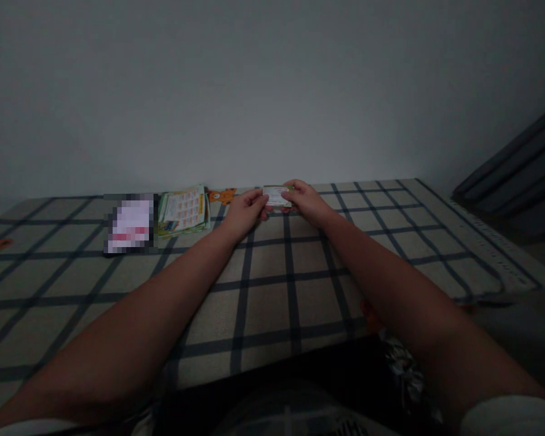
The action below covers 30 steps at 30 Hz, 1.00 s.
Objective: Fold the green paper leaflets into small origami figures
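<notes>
A small white card (275, 195) with green edging and printed lines is held between my two hands above the far part of the table. My left hand (247, 209) pinches its left end, the thumb lying on the face. At the opposite end, my right hand (306, 200) grips the card with the thumb on top and the fingers behind it. The print is too small to read, and I cannot tell whether it is one card or several stacked together.
Left of my hands lies a pile of printed green-and-white sheets (184, 212). Beside it is a blurred-out phone-like object (131, 224). A checked cloth (263, 309) with orange bear figures (221, 197) covers the table, which meets a plain wall (263, 91). Dark curtain folds (518, 163) hang at right.
</notes>
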Motion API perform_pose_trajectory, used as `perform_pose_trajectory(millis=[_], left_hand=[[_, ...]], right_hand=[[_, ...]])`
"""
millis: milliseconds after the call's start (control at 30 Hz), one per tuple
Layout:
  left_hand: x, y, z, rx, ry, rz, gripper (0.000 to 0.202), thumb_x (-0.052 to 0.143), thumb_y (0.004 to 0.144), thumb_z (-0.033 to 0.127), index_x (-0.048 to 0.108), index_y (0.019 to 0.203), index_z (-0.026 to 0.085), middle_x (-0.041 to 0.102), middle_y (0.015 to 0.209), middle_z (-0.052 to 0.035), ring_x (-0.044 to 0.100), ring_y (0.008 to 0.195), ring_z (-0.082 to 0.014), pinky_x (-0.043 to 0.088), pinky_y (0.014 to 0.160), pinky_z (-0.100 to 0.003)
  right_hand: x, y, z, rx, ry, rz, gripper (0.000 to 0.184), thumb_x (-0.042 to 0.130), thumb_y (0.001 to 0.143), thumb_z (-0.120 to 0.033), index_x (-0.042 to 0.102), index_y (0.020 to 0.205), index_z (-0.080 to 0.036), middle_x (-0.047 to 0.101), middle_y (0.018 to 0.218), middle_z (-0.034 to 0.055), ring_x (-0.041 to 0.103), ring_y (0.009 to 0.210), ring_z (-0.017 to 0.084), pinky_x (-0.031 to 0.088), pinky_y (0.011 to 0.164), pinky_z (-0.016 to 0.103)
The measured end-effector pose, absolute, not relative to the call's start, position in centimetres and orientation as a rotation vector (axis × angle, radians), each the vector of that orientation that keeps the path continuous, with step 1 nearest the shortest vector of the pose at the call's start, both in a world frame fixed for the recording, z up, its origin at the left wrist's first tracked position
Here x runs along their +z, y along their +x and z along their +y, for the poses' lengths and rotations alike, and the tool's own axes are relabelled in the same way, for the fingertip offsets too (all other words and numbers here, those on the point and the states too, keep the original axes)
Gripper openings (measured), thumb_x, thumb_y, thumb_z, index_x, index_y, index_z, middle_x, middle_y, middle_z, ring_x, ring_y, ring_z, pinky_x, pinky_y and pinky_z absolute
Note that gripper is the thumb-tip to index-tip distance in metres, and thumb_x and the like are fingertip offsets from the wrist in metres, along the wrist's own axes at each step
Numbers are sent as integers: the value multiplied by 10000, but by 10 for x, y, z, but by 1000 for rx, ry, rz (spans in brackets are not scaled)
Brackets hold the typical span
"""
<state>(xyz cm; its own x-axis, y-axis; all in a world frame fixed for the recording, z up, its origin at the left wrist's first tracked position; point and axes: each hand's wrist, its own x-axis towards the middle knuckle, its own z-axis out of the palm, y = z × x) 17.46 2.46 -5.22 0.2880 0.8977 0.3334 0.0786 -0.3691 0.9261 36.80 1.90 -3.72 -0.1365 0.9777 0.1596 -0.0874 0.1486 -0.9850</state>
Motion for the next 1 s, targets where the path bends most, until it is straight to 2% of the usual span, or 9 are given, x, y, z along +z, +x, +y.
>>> perform_pose_trajectory(millis=[133, 267, 500, 600, 700, 833, 1000], left_hand=[[-51, 175, 23, 1212, 1713, 902, 364, 680, 861, 484, 754, 1008, 159, 655, 646, -3, 519, 500, -104, 388, 499, -222], [-49, 175, 21, 1226, 1660, 894, 412, 710, 840, 482, 759, 1108, 173, 733, 791, -33, 547, 524, -105, 407, 514, -232], [-46, 173, 19, 1172, 1804, 945, 291, 697, 855, 444, 780, 880, 166, 626, 573, -5, 536, 520, -125, 392, 523, -238], [-48, 174, 21, 1126, 1773, 908, 305, 724, 826, 442, 788, 918, 159, 677, 646, -22, 547, 534, -122, 409, 536, -240], [-52, 176, 24, 1164, 1697, 900, 354, 741, 809, 441, 792, 1022, 163, 724, 748, -33, 559, 551, -118, 433, 555, -243], [-56, 174, 29, 1252, 1649, 937, 341, 723, 836, 452, 802, 1016, 174, 667, 650, -7, 556, 560, -121, 417, 548, -229], [-58, 173, 33, 1233, 1707, 930, 317, 741, 830, 445, 794, 966, 163, 668, 655, -5, 572, 580, -118, 438, 568, -225]], right_hand=[[-38, 370, 20, 1204, -958, -1342, 131, 758, 825, -206, 637, 867, -180, 687, 750, -16, 646, 658, 103, 545, 593, 203], [-40, 371, 24, 1189, -958, -1291, 192, 792, 808, -258, 616, 850, -195, 715, 793, -9, 654, 665, 100, 547, 605, 206], [-34, 368, 16, 1117, -993, -1355, 112, 749, 815, -241, 674, 887, -200, 686, 740, -28, 614, 644, 104, 513, 613, 215], [-31, 367, 12, 1088, -1004, -1368, 98, 753, 795, -221, 672, 844, -195, 707, 773, -10, 648, 711, 125, 533, 678, 240], [-30, 367, 13, 1094, -1034, -1362, 103, 749, 789, -222, 659, 830, -194, 704, 759, -6, 649, 700, 131, 523, 658, 244], [-31, 368, 14, 1066, -1052, -1349, 100, 724, 775, -209, 630, 803, -194, 674, 707, -30, 630, 660, 116, 488, 608, 219], [-33, 367, 15, 1094, -1028, -1364, 144, 737, 761, -246, 633, 849, -203, 675, 721, -31, 639, 670, 128, 501, 611, 233]])
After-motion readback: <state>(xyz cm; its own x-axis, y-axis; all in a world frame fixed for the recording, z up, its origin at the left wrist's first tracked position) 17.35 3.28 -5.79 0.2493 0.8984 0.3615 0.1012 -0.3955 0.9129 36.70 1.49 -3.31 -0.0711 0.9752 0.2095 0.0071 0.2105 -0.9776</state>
